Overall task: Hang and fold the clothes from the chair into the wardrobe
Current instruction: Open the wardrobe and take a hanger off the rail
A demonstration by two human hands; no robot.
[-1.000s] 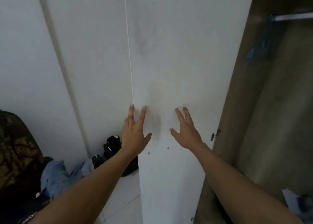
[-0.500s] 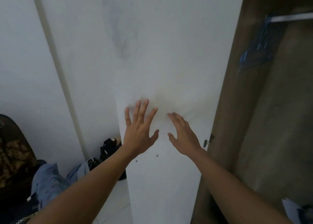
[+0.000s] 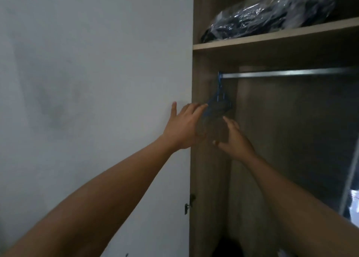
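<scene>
The wardrobe stands open, its white door [image 3: 116, 81] swung to the left and the wooden inside on the right. A metal rail [image 3: 287, 73] runs under the upper shelf [image 3: 272, 38]. Blue hangers [image 3: 218, 97] hang at the rail's left end. My left hand [image 3: 184, 126] reaches up with straight fingers across the door's edge, fingertips just below the hangers. My right hand [image 3: 233, 140] is raised inside the wardrobe with spread fingers, a little below the hangers. Both hands hold nothing. The chair and its clothes are out of view.
A dark bundle in clear plastic [image 3: 268, 13] lies on the upper shelf. A door hinge [image 3: 189, 204] sits on the wardrobe's left wall. A shiny vertical strip [image 3: 349, 184] stands at the right edge. Something dark lies at the wardrobe's bottom [image 3: 227, 247].
The view has lifted from the door's lower part and the floor to the rail and shelf. Both hands have left the door panel and risen toward the blue hangers.
</scene>
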